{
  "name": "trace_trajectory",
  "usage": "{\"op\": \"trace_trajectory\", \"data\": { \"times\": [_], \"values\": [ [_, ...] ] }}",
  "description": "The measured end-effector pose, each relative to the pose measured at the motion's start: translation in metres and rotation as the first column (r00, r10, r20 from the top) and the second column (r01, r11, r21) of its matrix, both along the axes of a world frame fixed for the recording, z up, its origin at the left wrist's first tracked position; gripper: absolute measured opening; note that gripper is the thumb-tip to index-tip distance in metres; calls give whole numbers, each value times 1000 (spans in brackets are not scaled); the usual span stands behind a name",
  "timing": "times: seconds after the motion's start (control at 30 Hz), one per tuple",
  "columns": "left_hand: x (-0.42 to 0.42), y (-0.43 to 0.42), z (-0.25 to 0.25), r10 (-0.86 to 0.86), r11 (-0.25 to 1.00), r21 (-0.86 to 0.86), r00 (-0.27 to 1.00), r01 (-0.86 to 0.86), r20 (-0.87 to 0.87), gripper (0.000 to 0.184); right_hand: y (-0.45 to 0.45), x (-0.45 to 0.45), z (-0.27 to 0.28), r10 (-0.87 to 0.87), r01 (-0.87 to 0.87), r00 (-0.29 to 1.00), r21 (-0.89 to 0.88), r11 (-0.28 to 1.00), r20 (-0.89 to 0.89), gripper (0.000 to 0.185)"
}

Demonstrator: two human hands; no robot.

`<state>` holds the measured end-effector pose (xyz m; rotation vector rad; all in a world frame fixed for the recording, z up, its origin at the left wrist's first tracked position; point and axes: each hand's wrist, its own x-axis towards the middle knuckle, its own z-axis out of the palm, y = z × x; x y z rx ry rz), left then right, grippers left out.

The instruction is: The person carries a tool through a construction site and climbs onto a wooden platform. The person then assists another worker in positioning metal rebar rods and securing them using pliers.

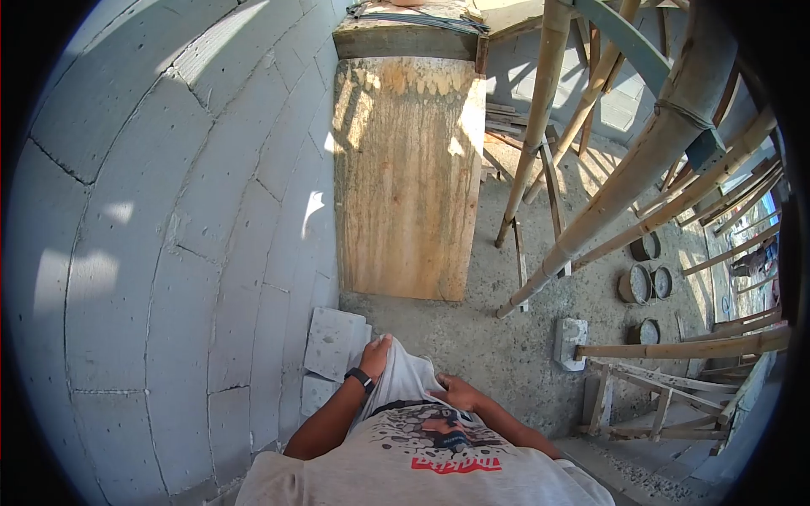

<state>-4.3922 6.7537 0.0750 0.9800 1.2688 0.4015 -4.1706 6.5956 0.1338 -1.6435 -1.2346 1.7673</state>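
Observation:
My left hand [375, 357], with a dark watch on its wrist, is closed on the lower hem of the light grey T-shirt [380, 460] I wear. It pulls the cloth up and out to the left. At the right side of the same hem is my right hand [458, 393], its fingers curled at the cloth and partly hidden. Between the hands the shirt is bunched in folds, with a printed picture and red lettering below. Just beyond my left hand, pale blocks [334, 339] lie against the wall.
A grey block wall [194, 236] rises along the left. Ahead, a stained plywood sheet [409, 185] leans on a ledge. Bamboo poles [607, 194] slant across the right side. Several buckets [634, 285] and a pale block [570, 344] stand on the concrete floor [540, 287].

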Motion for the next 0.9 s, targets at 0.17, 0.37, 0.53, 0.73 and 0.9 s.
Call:
{"op": "trace_trajectory", "data": {
  "times": [0.17,0.37,0.53,0.73,0.9],
  "values": [
    [-12,-17,-7,-267,941,130,921,313,-283,60,12,-7,-23,81,-115,970,139,984,228,48],
    [-23,-25,75,-672,739,6,739,673,-50,67,30,-2,13,-8,-15,973,101,995,231,48],
    [-28,-41,74,-728,683,66,686,727,-15,57,47,7,4,-90,81,989,80,994,114,44],
    [-19,-41,89,-446,870,-77,844,487,299,47,52,11,26,-26,21,999,-116,993,-41,38],
    [-20,-36,80,-466,836,-204,855,510,228,47,61,18,46,52,-70,996,-263,962,-72,40]
  ]
}}
